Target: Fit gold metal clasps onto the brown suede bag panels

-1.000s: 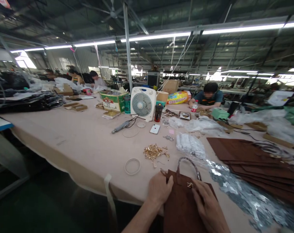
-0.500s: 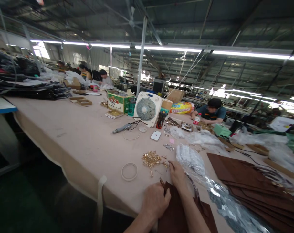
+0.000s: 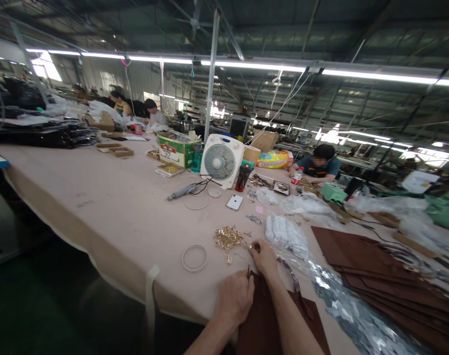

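Left hand (image 3: 234, 298) gripping brown bag (image 3: 261, 328), right hand (image 3: 262, 259) raised

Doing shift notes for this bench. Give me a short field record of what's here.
Left hand: grasps the top edge of a brown bag
Right hand: pinched fingers beside a pile of gold-coloured metal fittings; any held piece too small to tell
Beside hands: clear plastic ring, plastic-wrapped white bundle, silver sequin sheet
Stack: brown bag panels
Farther along table: white box fan, smartphone
Co-worker: seated person across the table
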Demonstrator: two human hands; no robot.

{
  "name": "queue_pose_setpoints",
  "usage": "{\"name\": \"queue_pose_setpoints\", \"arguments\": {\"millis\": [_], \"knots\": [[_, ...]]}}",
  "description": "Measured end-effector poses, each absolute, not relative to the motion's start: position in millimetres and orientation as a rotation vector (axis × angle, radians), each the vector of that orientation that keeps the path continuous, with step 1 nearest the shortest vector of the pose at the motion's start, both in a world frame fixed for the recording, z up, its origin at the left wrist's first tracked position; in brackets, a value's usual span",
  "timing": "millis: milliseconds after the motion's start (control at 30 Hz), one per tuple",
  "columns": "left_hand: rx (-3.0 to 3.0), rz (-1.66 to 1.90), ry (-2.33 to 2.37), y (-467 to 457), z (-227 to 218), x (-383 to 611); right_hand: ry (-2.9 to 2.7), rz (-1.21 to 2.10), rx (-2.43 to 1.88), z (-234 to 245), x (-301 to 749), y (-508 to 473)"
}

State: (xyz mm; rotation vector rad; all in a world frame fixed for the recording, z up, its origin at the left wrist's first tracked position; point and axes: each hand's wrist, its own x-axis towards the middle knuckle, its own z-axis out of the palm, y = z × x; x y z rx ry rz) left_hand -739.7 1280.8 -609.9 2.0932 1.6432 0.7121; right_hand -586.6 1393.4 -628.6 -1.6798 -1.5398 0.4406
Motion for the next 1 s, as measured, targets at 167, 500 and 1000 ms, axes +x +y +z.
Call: {"name": "queue_pose_setpoints", "arguments": {"millis": [167, 500, 1000], "knots": [[2.12, 0.74, 1.565, 1281.4, -615.1, -740.6, -1.306, 0.484, -1.522, -616.6, -589.6, 1376.0], [1.988, 0.88, 1.31, 1291.0, -622.1, -739.3, -0.876, 0.721, -1.219, -602.2, -572.2, 1286.0], [1.154, 1.105, 0.784, 1299.2, -639.7, -736.7, -0.905, 0.744, -1.296, -629.0, -587.9, 1233.5]]}}
